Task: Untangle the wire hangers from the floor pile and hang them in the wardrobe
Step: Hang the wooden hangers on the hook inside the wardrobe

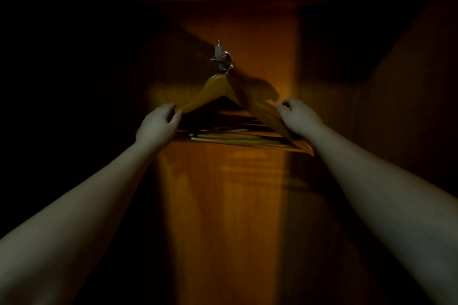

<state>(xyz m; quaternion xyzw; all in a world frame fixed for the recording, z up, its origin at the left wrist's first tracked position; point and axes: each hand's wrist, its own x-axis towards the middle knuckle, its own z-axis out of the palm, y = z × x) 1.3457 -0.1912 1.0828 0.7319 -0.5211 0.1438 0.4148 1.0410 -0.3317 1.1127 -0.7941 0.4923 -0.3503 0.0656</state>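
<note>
Wooden, not wire: the hangers (223, 96) in front of me look like varnished wood with a crossbar, several bunched together and hanging from one small metal hook (221, 57) screwed to the wardrobe's back panel (223, 193). Head view only, very dim, orange light on the panel and dark on both sides. My left hand (158, 124) is at the left shoulder tip of the bunch, fingers curled round the end, thumb side tucked under; it grips the tip as far as I can make out. My right hand (296, 117) lies on the right arm of the front hanger, fingers bent over its upper edge, holding it lightly; blur there makes the exact grip hard to read. Both arms are stretched forward at about the same height, one hand on each end, which I judge is to keep the bunch level and stop it swinging on that single hook while the hanger heads settle. The crossbars fan out slightly at the lower right, so the hangers are not squarely stacked. Floor pile is not in view. Step in hand, I'd say: steadying or squaring the hung set.
</note>
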